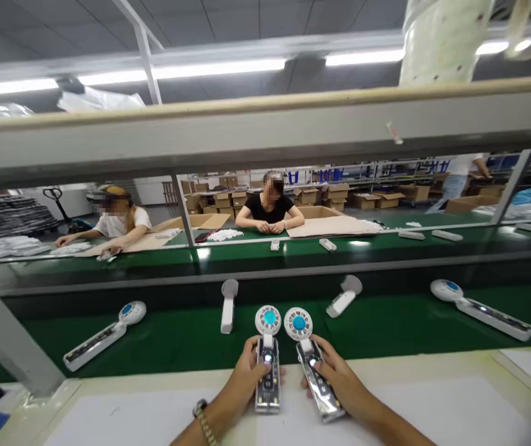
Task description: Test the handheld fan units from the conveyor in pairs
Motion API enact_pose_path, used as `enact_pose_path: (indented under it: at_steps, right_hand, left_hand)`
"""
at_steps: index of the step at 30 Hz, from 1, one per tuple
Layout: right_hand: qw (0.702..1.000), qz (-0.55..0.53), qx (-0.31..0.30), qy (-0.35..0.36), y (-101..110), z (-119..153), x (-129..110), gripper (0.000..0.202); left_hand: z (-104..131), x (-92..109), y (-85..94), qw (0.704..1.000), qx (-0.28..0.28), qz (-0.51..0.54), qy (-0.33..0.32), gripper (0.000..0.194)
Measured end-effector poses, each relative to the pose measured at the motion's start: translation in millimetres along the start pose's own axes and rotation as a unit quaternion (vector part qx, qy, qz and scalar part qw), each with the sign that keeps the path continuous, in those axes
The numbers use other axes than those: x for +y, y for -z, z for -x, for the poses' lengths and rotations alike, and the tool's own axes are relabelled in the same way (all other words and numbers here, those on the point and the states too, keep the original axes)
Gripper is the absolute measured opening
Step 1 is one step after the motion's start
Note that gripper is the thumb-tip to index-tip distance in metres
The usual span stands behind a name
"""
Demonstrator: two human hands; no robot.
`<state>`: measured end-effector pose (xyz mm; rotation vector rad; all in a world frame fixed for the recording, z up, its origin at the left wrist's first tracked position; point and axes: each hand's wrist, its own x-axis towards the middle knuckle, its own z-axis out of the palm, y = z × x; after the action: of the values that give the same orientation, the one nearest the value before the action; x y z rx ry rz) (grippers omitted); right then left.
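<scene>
My left hand (252, 367) is closed around the clear-cased handle of a small handheld fan (269, 385), thumb on its front near a lit spot. That fan's round white head has a light-blue centre and points away from me. In my right hand (334, 375) is a second handheld fan (298, 323), tilted, with a blue centre and a light glowing by my thumb. The two heads are side by side, close together. Just beyond them on the green belt lie a white fan (228, 310) and another white fan (345, 298), both showing plain backs.
More fans lie on the green belt, one at left (102, 344) and one at right (488, 316). White paper (144, 415) covers the bench before me. A metal rail (265, 269) separates a farther belt, where two people sit with white parts. An overhead beam (265, 130) crosses above.
</scene>
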<state>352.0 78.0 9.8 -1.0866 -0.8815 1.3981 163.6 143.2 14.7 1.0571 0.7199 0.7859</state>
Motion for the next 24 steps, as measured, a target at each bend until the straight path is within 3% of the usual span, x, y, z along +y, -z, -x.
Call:
enact_pose_path:
  at_steps: [6,13,24]
  right_hand:
    - [1.000,0.016,-0.005,-0.020,3.0,6.5,-7.2,0.082]
    - [1.000,0.012,0.009,0.001,4.6,5.7,-0.3,0.077]
    - [0.999,0.020,-0.037,0.005,11.0,0.8,2.8,0.070]
  left_hand:
    - [2.1,-3.7,4.5,0.999,-0.039,0.018,0.016,0.047]
    - [1.9,-9.9,6.5,0.999,-0.031,-0.003,0.014,0.043]
    - [9.9,2.1,-0.3,0.999,-0.037,-0.031,0.008,0.046]
